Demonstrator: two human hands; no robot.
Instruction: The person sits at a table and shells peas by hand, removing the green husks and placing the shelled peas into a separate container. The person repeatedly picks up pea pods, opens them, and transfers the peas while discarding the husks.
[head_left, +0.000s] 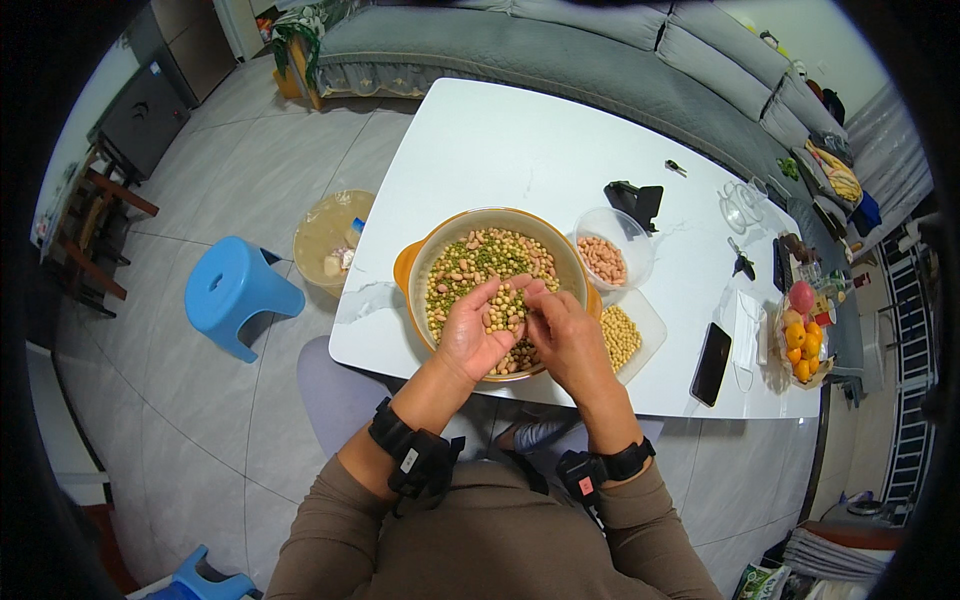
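Note:
My left hand (469, 341) is cupped palm up over a large pot (502, 217) with orange handles. A small heap of mixed soybeans, green beans and peanuts (504, 309) lies in its palm. Bent over the edge of that palm, the fingers of my right hand (574, 341) touch or hover at the heap; whether they pinch a bean is hidden. Below both hands the pot holds the same loose mix (480, 259). To its right stand a round clear tub (634, 236) of pink peanuts (601, 260) and a shallow squarish container (654, 337) of yellow soybeans (621, 339).
On the white table (510, 142) are a black stand (636, 202), keys (741, 262), a smartphone (711, 365), a face mask (748, 334) and oranges (804, 349). A lined waste bin (319, 236) and blue stool (232, 289) stand left. Behind runs a grey sofa (487, 45).

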